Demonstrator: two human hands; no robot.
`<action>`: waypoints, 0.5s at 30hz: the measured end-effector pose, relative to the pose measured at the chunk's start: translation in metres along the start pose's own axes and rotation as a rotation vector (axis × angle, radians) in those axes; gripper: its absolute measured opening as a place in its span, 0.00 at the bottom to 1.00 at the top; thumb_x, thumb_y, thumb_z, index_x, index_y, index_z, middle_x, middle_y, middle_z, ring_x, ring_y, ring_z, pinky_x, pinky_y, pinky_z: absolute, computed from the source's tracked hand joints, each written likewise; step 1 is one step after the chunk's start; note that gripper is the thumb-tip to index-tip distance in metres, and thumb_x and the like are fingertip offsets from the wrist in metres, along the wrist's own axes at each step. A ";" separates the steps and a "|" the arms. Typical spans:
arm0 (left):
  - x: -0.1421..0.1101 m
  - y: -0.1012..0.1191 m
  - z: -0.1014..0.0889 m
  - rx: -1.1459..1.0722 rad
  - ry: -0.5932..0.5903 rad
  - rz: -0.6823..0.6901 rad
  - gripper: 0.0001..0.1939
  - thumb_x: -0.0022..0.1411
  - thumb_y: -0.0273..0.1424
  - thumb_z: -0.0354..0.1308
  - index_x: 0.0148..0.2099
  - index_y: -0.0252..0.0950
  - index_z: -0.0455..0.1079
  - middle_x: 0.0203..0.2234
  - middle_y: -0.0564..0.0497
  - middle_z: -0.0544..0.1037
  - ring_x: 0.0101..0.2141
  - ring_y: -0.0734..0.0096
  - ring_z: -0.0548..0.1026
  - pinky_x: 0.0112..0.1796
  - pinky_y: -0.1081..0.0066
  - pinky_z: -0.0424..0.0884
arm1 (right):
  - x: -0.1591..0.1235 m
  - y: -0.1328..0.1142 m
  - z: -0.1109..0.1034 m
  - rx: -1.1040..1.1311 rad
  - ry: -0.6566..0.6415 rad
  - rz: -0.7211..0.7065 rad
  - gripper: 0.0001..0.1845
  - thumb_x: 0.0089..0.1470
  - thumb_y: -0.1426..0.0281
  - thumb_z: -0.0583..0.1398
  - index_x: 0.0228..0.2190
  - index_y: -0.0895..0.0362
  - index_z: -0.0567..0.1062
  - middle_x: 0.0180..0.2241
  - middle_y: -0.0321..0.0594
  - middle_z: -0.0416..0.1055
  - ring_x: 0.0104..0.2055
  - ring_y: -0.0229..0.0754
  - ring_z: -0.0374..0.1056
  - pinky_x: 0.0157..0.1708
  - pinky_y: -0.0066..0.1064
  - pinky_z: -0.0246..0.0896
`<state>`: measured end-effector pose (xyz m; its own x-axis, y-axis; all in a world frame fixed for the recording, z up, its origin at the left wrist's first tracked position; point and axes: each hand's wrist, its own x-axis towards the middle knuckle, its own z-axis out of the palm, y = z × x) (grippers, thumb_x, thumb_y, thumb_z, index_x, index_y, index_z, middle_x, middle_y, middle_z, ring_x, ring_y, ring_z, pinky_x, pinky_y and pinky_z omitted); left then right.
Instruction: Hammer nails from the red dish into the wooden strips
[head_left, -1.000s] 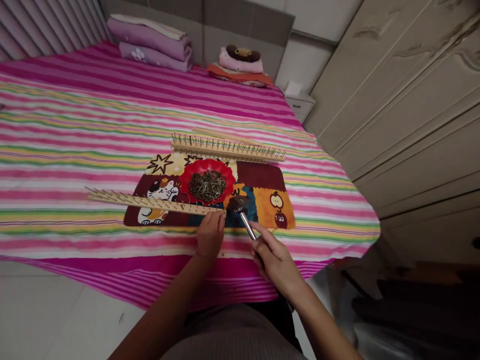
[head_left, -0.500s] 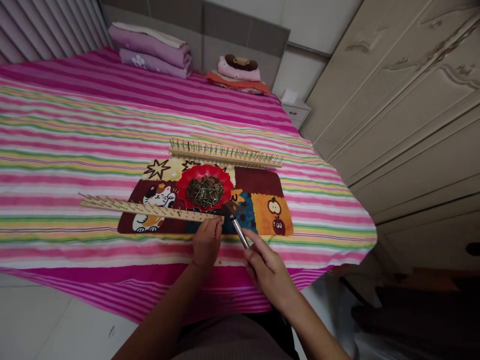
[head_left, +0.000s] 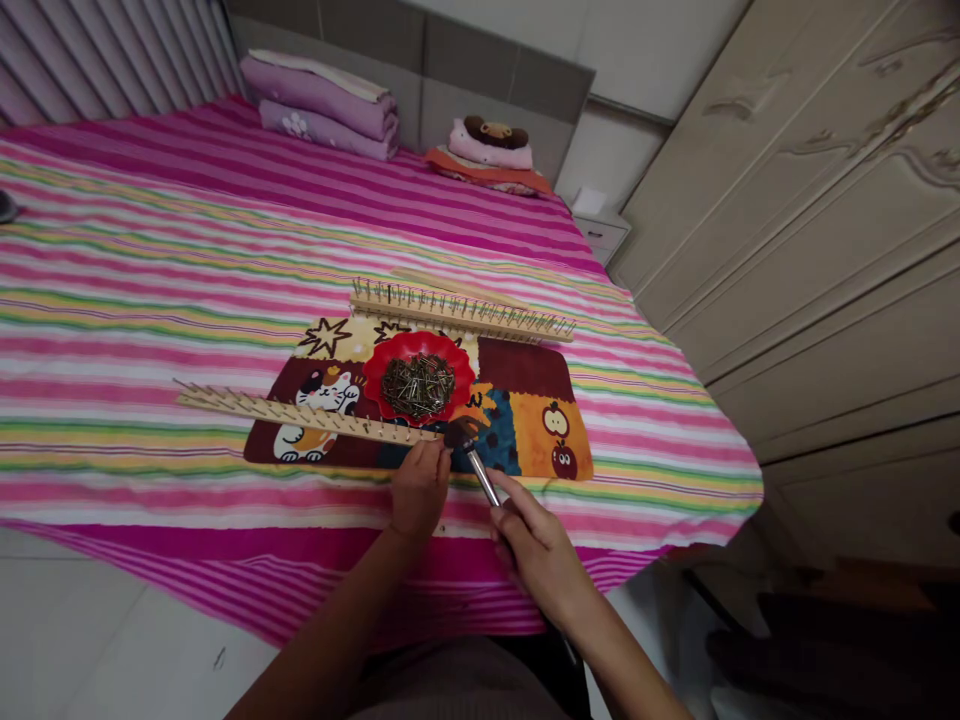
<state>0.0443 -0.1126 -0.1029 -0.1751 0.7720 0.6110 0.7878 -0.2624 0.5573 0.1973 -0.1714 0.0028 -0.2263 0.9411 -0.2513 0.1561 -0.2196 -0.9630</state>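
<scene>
My right hand (head_left: pixel 536 545) is wrapped round a hammer (head_left: pixel 482 474) with a dark head and a shiny metal neck. The hammer's head hangs over the right end of a narrow wooden strip (head_left: pixel 300 414) that has nails standing in a row along it. At that same end, the closed fingers of my left hand (head_left: pixel 420 487) grip the strip's near edge; whether they also pinch a nail cannot be made out. Just beyond the strip, a red scalloped bowl (head_left: pixel 375 372) holds a heap of loose nails (head_left: pixel 418 386).
Under the bowl lies a patterned mat (head_left: pixel 525 368) with cat and apple pictures. Behind it are more nail-studded wooden strips (head_left: pixel 465 312). The striped cloth (head_left: pixel 150 330) covers the bed. Folded bedding (head_left: pixel 322 100) sits at the back, and a wardrobe (head_left: pixel 810 260) stands on the right.
The hammer's head has shifted slightly toward the strip's end, close to my left fingers. My left hand keeps its place at the strip. The whole view sways a little.
</scene>
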 end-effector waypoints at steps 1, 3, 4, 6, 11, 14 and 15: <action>0.000 0.000 0.000 -0.003 0.004 0.005 0.09 0.65 0.29 0.49 0.37 0.36 0.70 0.29 0.48 0.76 0.33 0.70 0.74 0.37 0.71 0.69 | -0.002 -0.002 0.000 0.024 0.000 0.009 0.27 0.56 0.59 0.54 0.56 0.53 0.67 0.21 0.30 0.58 0.19 0.32 0.51 0.17 0.24 0.47; 0.000 0.001 0.000 -0.013 0.022 0.023 0.09 0.65 0.28 0.49 0.38 0.36 0.70 0.30 0.48 0.76 0.34 0.70 0.74 0.38 0.72 0.68 | -0.005 -0.006 0.000 0.045 0.034 -0.034 0.27 0.58 0.59 0.53 0.57 0.51 0.65 0.21 0.30 0.57 0.19 0.32 0.52 0.18 0.24 0.48; 0.001 0.001 0.000 -0.014 0.027 0.028 0.08 0.65 0.28 0.49 0.39 0.36 0.70 0.30 0.48 0.76 0.34 0.70 0.74 0.38 0.72 0.68 | -0.006 -0.007 0.000 0.036 0.062 -0.074 0.26 0.58 0.59 0.53 0.58 0.50 0.64 0.21 0.30 0.57 0.20 0.33 0.52 0.18 0.24 0.49; 0.001 0.001 0.000 -0.006 0.032 0.030 0.08 0.65 0.28 0.49 0.39 0.36 0.70 0.30 0.48 0.76 0.34 0.70 0.74 0.38 0.72 0.68 | -0.006 -0.006 -0.002 -0.008 0.105 -0.137 0.26 0.58 0.60 0.54 0.57 0.51 0.65 0.21 0.30 0.58 0.21 0.33 0.53 0.20 0.25 0.51; 0.000 0.000 0.001 0.020 0.015 0.011 0.10 0.66 0.29 0.47 0.37 0.37 0.70 0.29 0.49 0.76 0.33 0.69 0.73 0.37 0.70 0.68 | 0.000 0.002 -0.003 0.030 0.044 0.018 0.26 0.55 0.60 0.56 0.54 0.54 0.69 0.22 0.31 0.60 0.19 0.32 0.53 0.17 0.24 0.50; 0.000 0.000 0.002 0.002 0.012 0.004 0.09 0.65 0.29 0.48 0.38 0.37 0.69 0.31 0.48 0.76 0.34 0.69 0.74 0.38 0.70 0.68 | -0.002 -0.002 -0.003 0.104 0.087 0.044 0.28 0.56 0.59 0.55 0.57 0.51 0.65 0.23 0.30 0.60 0.18 0.31 0.53 0.16 0.23 0.50; 0.000 -0.001 0.002 -0.003 0.019 0.006 0.09 0.65 0.29 0.48 0.39 0.37 0.69 0.31 0.48 0.76 0.35 0.69 0.74 0.39 0.70 0.68 | -0.002 -0.003 -0.004 0.096 0.119 0.024 0.28 0.56 0.59 0.55 0.57 0.51 0.64 0.23 0.30 0.60 0.18 0.31 0.53 0.16 0.23 0.50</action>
<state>0.0450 -0.1115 -0.1046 -0.1816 0.7594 0.6247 0.7868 -0.2688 0.5556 0.2013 -0.1716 0.0063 -0.1067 0.9580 -0.2661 0.0665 -0.2601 -0.9633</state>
